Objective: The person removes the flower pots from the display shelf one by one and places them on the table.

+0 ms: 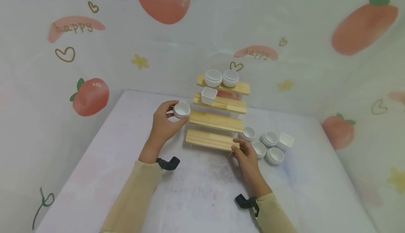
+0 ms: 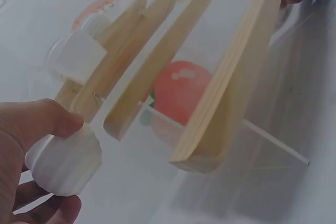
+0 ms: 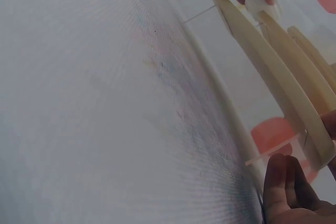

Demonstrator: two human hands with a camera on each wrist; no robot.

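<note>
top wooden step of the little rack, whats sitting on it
Two round white cups stand side by side on the top step. The step below holds one square white cup. The cups cover the step's back edge, so anything behind them cannot be seen.

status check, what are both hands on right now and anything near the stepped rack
Left hand holds a round white cup beside the wooden rack. Right hand grips the rack's lowest step at its right end. Loose white cups sit right of the rack.
</note>
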